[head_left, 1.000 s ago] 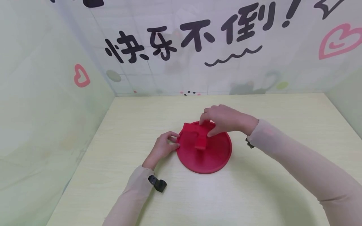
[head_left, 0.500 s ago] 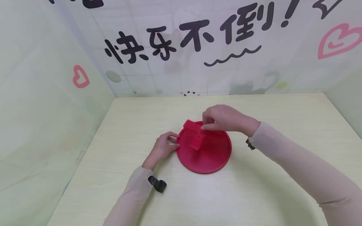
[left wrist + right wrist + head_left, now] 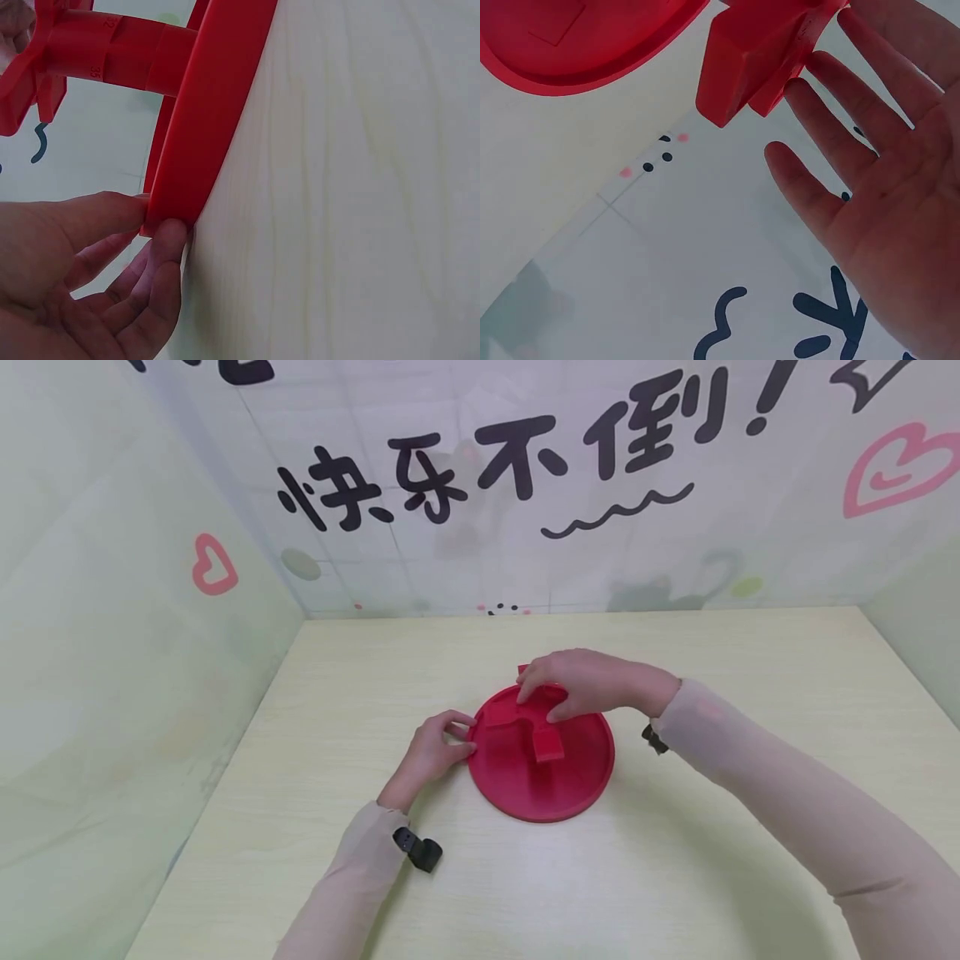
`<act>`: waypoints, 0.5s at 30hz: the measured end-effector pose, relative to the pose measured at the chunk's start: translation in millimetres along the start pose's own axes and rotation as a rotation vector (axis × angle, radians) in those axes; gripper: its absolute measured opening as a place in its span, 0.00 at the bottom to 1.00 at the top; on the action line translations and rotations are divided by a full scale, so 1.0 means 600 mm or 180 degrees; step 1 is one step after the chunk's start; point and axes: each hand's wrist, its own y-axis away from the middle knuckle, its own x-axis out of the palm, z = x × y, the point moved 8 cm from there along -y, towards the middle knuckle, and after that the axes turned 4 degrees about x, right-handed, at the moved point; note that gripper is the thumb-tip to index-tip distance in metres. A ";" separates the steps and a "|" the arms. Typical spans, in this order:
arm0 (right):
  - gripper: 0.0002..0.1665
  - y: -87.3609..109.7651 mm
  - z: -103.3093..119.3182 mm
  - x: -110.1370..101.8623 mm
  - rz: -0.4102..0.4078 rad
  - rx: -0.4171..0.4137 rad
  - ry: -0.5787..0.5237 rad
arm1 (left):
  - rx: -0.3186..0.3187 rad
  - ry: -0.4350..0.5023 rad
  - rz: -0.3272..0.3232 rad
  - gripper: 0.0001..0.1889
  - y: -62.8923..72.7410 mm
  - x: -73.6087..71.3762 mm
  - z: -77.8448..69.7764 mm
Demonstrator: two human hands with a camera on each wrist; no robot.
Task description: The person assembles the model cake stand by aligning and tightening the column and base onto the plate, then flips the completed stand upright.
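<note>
A red plastic round base (image 3: 581, 781) with a raised rim stands on the table. Up from its middle rises a thick red post (image 3: 142, 56) with small numbers on its side, topped by a red knob (image 3: 548, 745) with several block-ended arms. My left hand (image 3: 431, 746) pinches the base's left rim between thumb and fingers; the left wrist view shows one fingertip under the rim's edge. Over the knob, my right hand (image 3: 587, 681) holds it with thumb and fingers apart across its top. In the right wrist view the fingertips meet the knob's far side, and the thumb is hidden.
The pale wood-grain table (image 3: 360, 693) reaches back to a white printed wall (image 3: 480, 560) with large black characters and hearts. A pale green side wall (image 3: 112, 693) borders it on the left. A small black wrist camera (image 3: 424, 852) sits on the left sleeve.
The knob has turned on its post, its arms now pointing in other directions. My right hand closed in on it, then spread its fingers over it again. Left hand and base stay put.
</note>
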 end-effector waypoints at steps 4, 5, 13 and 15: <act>0.30 -0.001 -0.002 0.000 0.0040 0.0006 -0.0018 | 0.0014 0.0027 0.0006 0.17 -0.003 -0.001 0.001; 0.30 -0.001 -0.002 0.000 0.0040 0.0005 -0.0020 | 0.0017 0.0028 0.0009 0.17 -0.004 -0.001 0.001; 0.29 0.000 -0.013 0.001 -0.0084 0.0060 -0.0082 | 0.0041 0.0034 0.0015 0.17 -0.010 -0.002 0.001; 0.28 0.003 -0.020 0.000 -0.0149 0.0093 -0.0183 | 0.0051 0.0016 0.0027 0.17 -0.010 -0.002 0.000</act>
